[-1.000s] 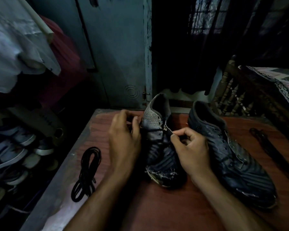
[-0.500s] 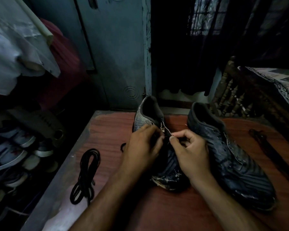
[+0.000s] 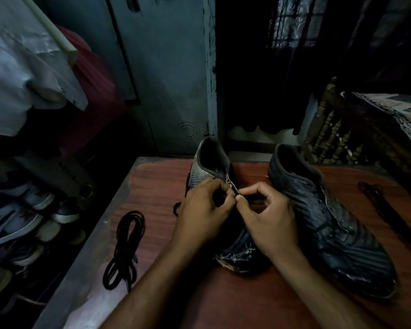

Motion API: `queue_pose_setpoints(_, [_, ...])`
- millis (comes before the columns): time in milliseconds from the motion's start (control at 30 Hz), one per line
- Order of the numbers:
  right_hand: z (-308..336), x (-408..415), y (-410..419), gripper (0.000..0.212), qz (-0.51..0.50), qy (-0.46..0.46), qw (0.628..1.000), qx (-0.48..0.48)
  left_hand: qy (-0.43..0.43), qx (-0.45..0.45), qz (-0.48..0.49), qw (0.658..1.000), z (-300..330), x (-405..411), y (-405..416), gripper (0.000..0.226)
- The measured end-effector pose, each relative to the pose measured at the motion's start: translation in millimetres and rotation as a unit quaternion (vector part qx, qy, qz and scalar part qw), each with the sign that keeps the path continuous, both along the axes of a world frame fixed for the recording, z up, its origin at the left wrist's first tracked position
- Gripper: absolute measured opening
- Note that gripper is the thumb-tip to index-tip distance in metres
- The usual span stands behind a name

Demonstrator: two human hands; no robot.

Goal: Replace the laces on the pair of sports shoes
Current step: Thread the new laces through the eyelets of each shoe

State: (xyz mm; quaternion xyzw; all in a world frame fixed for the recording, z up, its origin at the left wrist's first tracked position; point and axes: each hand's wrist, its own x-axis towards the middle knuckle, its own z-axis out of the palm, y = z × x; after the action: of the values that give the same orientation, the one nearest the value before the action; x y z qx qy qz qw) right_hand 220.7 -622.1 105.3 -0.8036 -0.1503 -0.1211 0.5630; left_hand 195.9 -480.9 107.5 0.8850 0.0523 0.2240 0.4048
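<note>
Two bare forearms, no sleeves, left grip (image 3: 205, 211) and right grip (image 3: 268, 219) ungloved, short nails

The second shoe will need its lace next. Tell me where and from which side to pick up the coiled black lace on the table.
Take the coiled black lace at its narrow waist, where the strands bunch together between the far loop and the near loops. Come from above with the left hand, since it lies flat on the table to the left of the shoe both hands are working on, with bare tabletop around it. A pinch there probably lifts the whole coil.
</note>
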Motion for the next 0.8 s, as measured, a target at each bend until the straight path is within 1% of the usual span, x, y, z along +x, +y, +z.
queue_pose_setpoints(33, [0.1,-0.1,0.1,0.002,0.002,-0.006,1.000,-0.004,0.000,0.001,0.004,1.000,-0.6,0.2,0.1,0.016])
queue_pose_setpoints(133, [1.1,-0.3,-0.1,0.015,-0.002,-0.011,1.000,-0.006,-0.009,-0.004,0.008,1.000,-1.8,0.6,-1.3,0.013])
queue_pose_setpoints(200, [1.8,0.1,0.5,0.018,-0.001,-0.010,1.000,-0.007,-0.013,-0.007,0.004,1.000,-2.1,0.7,-1.5,0.014])
queue_pose_setpoints(367, [0.0,2.0,-1.7,0.021,-0.001,-0.004,1.000,-0.016,0.013,0.030,-0.066,0.997,-0.2,-0.2,4.5,0.004])
queue_pose_setpoints(400, [-0.3,2.9,-2.5,0.022,0.002,-0.005,1.000,-0.018,0.015,0.029,-0.068,0.997,0.0,0.2,5.0,0.004])
queue_pose_setpoints(433, [-0.2,3.4,-3.2,0.020,0.004,-0.007,1.000,-0.022,0.017,0.021,-0.062,0.998,0.0,0.4,4.9,0.004])
queue_pose_setpoints(533, [-1.2,5.2,-4.0,0.004,0.012,-0.012,1.000,-0.024,0.020,-0.014,-0.047,0.999,-1.0,1.5,4.9,0.013])
queue_pose_setpoints(667, [-2.6,5.6,-4.4,0.003,0.011,-0.015,1.000,-0.020,0.014,-0.014,-0.035,0.999,0.0,0.8,3.5,0.006])
queue_pose_setpoints(800, [-3.3,5.6,-4.6,0.003,0.010,-0.016,1.000,-0.020,0.017,-0.003,-0.009,1.000,1.6,-1.6,-1.2,0.008])
